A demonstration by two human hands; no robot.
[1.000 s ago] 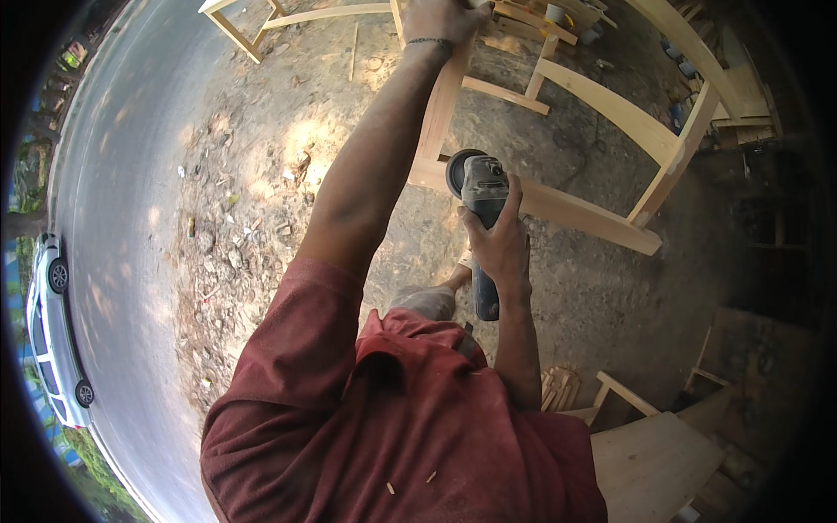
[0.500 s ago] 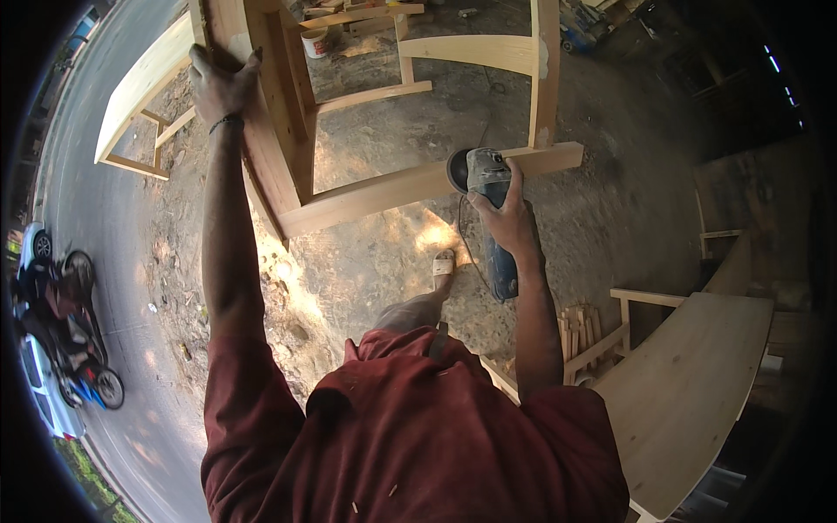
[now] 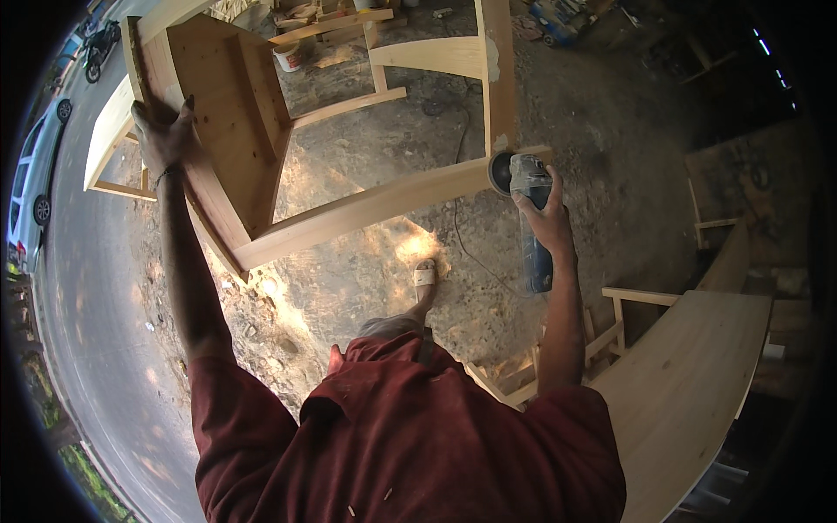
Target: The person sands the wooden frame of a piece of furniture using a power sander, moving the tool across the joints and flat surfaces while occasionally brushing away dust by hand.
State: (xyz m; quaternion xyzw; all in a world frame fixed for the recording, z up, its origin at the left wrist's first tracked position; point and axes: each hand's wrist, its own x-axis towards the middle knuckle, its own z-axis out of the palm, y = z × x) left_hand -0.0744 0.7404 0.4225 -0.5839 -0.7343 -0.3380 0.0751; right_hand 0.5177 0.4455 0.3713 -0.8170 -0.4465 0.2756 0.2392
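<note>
We record: wooden frame point(image 3: 375, 207) joined, pale patches point(image 3: 493, 63) seemingly unfinished; left hand point(image 3: 167, 144) clasping frame's left board point(image 3: 159, 68); right hand point(image 3: 551, 223) gripping grinder point(image 3: 528, 179) at frame's right end.

2 arms point(image 3: 196, 261) forward, hands point(image 3: 551, 220) apart

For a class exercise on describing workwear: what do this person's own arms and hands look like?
The sleeves are short and dark red, leaving both forearms bare. The left hand is ungloved, with a thin dark band around its wrist. The right hand is ungloved too, with no band visible at its wrist.
</note>
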